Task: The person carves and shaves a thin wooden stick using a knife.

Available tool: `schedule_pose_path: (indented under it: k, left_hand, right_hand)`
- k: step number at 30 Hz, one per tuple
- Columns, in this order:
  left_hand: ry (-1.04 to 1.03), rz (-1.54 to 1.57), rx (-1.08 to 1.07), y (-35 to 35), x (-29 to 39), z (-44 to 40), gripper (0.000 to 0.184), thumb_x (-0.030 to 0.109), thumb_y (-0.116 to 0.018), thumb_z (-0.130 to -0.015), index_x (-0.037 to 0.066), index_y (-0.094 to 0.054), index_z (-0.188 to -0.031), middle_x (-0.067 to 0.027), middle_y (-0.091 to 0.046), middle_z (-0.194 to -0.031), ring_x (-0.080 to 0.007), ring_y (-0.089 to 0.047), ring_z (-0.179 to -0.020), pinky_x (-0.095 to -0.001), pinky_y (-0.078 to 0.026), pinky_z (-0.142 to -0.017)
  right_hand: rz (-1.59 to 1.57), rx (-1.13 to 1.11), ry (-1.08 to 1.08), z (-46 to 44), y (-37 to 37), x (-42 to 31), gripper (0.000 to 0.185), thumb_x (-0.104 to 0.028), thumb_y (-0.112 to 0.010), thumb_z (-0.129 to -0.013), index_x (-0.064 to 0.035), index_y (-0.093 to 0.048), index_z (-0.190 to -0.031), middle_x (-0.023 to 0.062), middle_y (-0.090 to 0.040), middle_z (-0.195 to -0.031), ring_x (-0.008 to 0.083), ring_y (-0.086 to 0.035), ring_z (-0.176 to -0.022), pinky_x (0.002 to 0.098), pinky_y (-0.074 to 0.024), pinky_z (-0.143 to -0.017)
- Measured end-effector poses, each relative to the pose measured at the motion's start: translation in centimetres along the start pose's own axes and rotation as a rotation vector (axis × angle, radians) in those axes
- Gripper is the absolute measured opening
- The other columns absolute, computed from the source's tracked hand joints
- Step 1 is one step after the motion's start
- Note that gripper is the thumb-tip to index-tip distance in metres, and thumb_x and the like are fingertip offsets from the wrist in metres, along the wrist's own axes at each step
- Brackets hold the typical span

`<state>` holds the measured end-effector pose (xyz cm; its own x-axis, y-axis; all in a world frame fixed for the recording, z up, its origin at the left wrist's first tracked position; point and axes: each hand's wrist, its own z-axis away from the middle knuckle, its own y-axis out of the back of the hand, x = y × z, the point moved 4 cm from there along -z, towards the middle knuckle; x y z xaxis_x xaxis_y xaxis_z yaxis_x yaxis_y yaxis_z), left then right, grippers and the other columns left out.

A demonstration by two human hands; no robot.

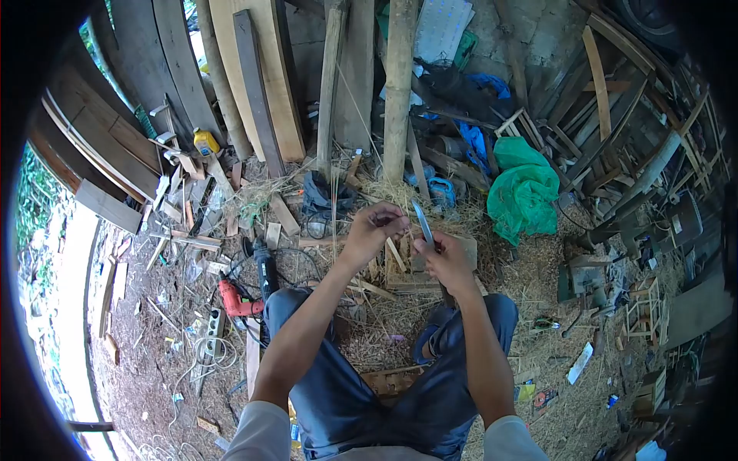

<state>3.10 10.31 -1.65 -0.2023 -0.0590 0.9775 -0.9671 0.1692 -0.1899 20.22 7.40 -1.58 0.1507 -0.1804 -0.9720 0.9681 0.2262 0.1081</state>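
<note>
Head view showed a person seated low with knees bent and apart, dark trousers on the legs, both forearms stretched forward over a floor strewn with shavings and wood scraps. The right hand was closed around a knife, its blade standing out above the fist and tilted toward the left hand. That left hand was held just left of the blade, thumb and forefinger brought close together; whether a thin strip sat between them could not be told. Behind and below the hands was a wooden block, partly hidden by the right one. By the left knee lay a red power drill and, near it, a black angle grinder, with a power strip and a coil of white cord farther left. Ahead, a bamboo pole stood upright among planks, and a dark bag lay to its left. A yellow bottle stood farther left, near the leaning boards. On the right, a crumpled green plastic sheet lay near a heap of lumber.
</note>
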Motion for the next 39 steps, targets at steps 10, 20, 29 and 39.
schedule_pose_path:
  k: [10, 20, 29, 39]
  left_hand:
    - [-0.158, 0.155, 0.342, 6.0, 2.3, -0.6, 0.014, 0.013, -0.063, -0.091, 0.001, -0.062, -0.096, -0.0081, -0.065, -0.082, -0.0141, -0.062, -0.069, -0.0267, -0.051, -0.064]
    - [-0.173, 0.158, 0.436, 6.1, 3.2, 0.2, 0.014, 0.014, -0.064, -0.091, 0.001, -0.062, -0.096, -0.0034, -0.062, -0.076, -0.0102, -0.058, -0.063, -0.0246, -0.046, -0.058]
    - [0.061, 0.042, 0.157, -0.5, 1.9, 2.2, 0.014, 0.014, -0.063, -0.091, 0.002, -0.062, -0.098, -0.0015, -0.059, -0.073, -0.0088, -0.055, -0.057, -0.0235, -0.042, -0.048]
    - [-0.233, -0.533, -0.042, -3.7, 2.5, 4.1, 0.01, 0.008, -0.065, -0.088, 0.001, -0.067, -0.094, -0.0037, -0.065, -0.078, -0.0074, -0.051, -0.054, -0.0237, -0.039, -0.049]
  right_hand:
    - [0.425, -0.366, 0.176, 1.7, -1.0, 1.2, 0.021, -0.021, -0.059, -0.093, -0.0021, -0.063, -0.085, 0.0067, -0.058, -0.072, 0.0171, -0.05, -0.064, 0.0361, -0.0405, -0.063]
    - [0.297, -0.163, 0.133, -0.2, 0.5, 4.7, 0.026, -0.024, -0.053, -0.098, -0.0008, -0.063, -0.092, 0.0053, -0.058, -0.071, 0.0148, -0.051, -0.06, 0.0342, -0.0415, -0.061]
    - [-0.137, 0.042, 0.29, 0.7, 0.8, -1.1, 0.027, -0.022, -0.044, -0.102, -0.0006, -0.058, -0.11, 0.0035, -0.054, -0.067, 0.0094, -0.049, -0.055, 0.0266, -0.0397, -0.055]
    - [0.163, 0.5, 0.514, 1.3, 5.0, -2.5, 0.027, -0.021, -0.043, -0.102, -0.0003, -0.059, -0.097, 0.0002, -0.05, -0.063, 0.0065, -0.045, -0.058, 0.0244, -0.0366, -0.053]
